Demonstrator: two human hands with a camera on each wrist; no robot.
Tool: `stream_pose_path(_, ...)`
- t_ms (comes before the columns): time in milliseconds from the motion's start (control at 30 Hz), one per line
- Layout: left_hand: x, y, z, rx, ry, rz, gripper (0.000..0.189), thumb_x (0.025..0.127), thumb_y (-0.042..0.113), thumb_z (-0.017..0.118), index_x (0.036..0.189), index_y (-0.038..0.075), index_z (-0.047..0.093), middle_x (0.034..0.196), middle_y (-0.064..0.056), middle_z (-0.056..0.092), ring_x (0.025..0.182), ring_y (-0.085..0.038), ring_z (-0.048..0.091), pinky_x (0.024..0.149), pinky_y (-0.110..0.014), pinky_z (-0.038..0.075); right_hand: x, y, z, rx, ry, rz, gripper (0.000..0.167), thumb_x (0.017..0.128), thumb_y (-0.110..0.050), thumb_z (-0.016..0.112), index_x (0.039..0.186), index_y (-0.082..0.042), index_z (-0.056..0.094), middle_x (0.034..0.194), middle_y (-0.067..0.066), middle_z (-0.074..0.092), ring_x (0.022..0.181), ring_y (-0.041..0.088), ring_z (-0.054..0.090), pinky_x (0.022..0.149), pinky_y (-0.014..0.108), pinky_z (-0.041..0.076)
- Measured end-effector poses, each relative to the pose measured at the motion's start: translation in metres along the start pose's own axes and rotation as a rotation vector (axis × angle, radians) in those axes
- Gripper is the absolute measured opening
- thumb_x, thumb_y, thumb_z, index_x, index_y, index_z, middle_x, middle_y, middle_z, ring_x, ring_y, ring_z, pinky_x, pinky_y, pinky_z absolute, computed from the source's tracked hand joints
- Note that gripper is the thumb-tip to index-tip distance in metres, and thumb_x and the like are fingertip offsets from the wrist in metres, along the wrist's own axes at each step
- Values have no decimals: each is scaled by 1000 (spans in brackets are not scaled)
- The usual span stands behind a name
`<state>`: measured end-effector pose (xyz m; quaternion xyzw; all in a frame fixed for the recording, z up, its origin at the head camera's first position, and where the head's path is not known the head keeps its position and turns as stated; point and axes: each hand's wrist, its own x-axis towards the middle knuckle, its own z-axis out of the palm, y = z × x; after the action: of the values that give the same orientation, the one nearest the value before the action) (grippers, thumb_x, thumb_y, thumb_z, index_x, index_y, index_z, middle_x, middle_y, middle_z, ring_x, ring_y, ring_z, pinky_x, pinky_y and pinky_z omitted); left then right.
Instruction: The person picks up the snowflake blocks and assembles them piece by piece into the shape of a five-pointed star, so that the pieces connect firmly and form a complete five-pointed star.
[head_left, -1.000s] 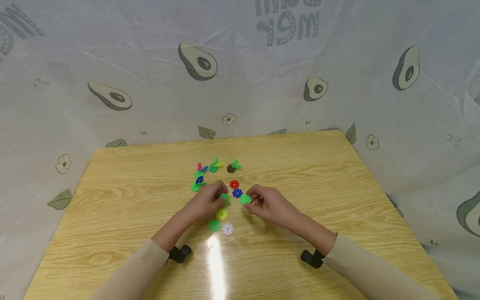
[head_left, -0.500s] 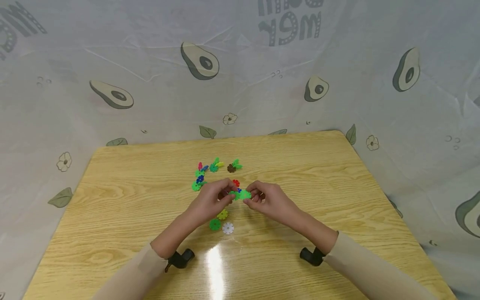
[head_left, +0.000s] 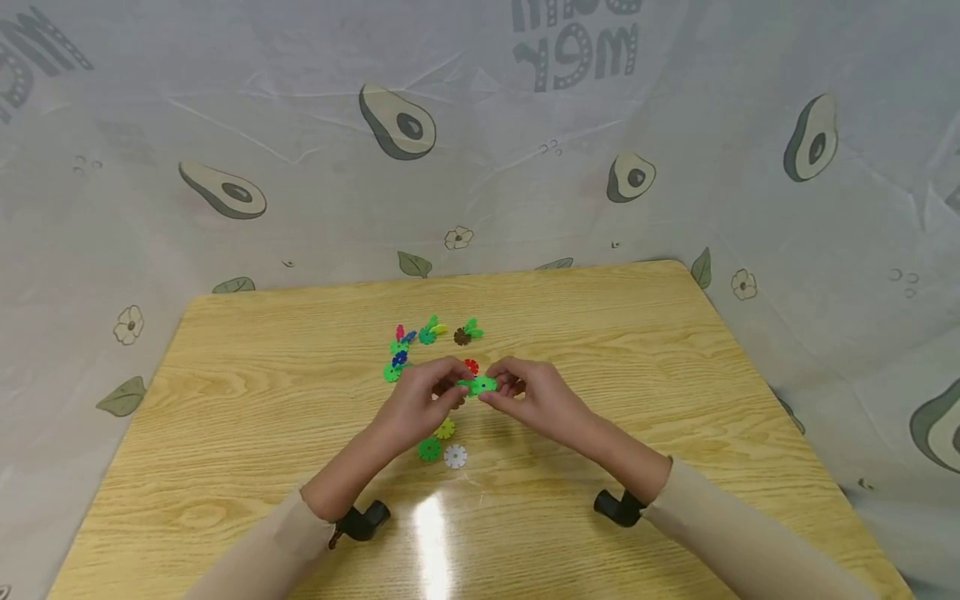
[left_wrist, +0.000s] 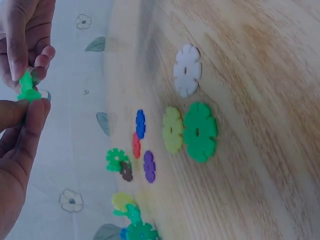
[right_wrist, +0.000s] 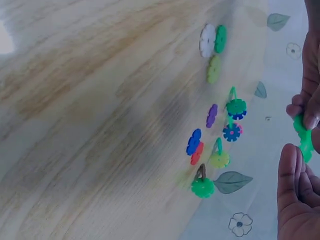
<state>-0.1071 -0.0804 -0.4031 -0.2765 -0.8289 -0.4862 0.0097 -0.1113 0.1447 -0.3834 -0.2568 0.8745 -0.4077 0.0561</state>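
1. Wooden table [head_left: 645, 417] beneath my hands.
2. My left hand [head_left: 424, 392]: thumb and fingers pinch one green disc [left_wrist: 30, 94].
3. My right hand [head_left: 538, 395]: pinches a second green disc [head_left: 486, 384].
4. Both discs: touching, raised between my hands.

Green discs [head_left: 489, 382] partly hidden by hands [head_left: 417, 400], their join too small to tell

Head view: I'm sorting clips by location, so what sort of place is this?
Probably a screened-off indoor craft or play spot: a wood-grain table, avocado-print sheeting hung behind it, and a green notched disc held above it.
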Motion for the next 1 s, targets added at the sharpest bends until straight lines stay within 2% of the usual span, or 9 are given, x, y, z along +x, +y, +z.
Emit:
stream_pose_path(133, 1, -4, -2, -33, 28, -23, 10, 100, 1, 67, 110, 2, 68, 92, -16, 76, 77, -26, 74, 69, -22, 61, 7, 3, -2, 19, -21, 0, 24, 99, -21, 74, 115, -4, 71, 92, 2, 72, 85, 10, 65, 80, 27, 61)
stream_pose_path(300, 1, -11, -11, -92, 113, -114, 15, 102, 0, 64, 116, 0, 66, 94, -18, 74, 77, -30, 75, 68, -28, 64, 16, 21, 0, 60, -48, 69, 31, 104, -24, 68, 126, -3, 66, 104, 8, 73, 93, 17, 68, 81, 32, 61)
stream_pose_path(433, -1, -14, -18, -175, 164, -183, 22, 102, -4, 61, 124, -3, 65, 97, -22, 71, 84, -41, 76, 73, -35, 67, 25, 44, 13, -36, -118, 171, 33, 102, -23, 69, 123, 3, 65, 109, 13, 70, 94, 19, 65, 81, 33, 58)
stream_pose_path(500, -1, -15, -19, -209, 163, -207, 25, 103, -3, 58, 128, -5, 64, 99, -23, 70, 87, -41, 77, 75, -32, 67, 28, 53, 21, -114, -156, 201, 35, 100, -23, 73, 121, 3, 65, 108, 13, 67, 93, 18, 61, 81, 33, 56)
stream_pose_path(633, -1, -13, -20, -234, 153, -231, 25, 105, -2, 56, 129, -6, 63, 100, -26, 70, 89, -39, 78, 72, -22, 64, 35, 63, 33, -258, -167, 180, 38, 96, -25, 78, 119, 1, 66, 105, 10, 61, 91, 18, 53, 83, 34, 51)
stream_pose_path(733, -1, -10, -21, -241, 155, -236, 21, 105, -3, 56, 125, -7, 63, 99, -27, 72, 88, -41, 78, 71, -21, 64, 38, 62, 38, -334, -148, 137, 37, 94, -25, 80, 118, -1, 68, 102, 7, 60, 92, 19, 51, 83, 35, 50)
stream_pose_path(1000, 1, -8, -19, -268, 111, -229, 16, 106, -3, 53, 121, -8, 57, 99, -29, 73, 90, -50, 76, 76, -27, 67, 46, 58, 44, -370, -167, 72, 29, 94, -23, 80, 117, -5, 73, 100, 6, 61, 87, 17, 51, 78, 32, 48)
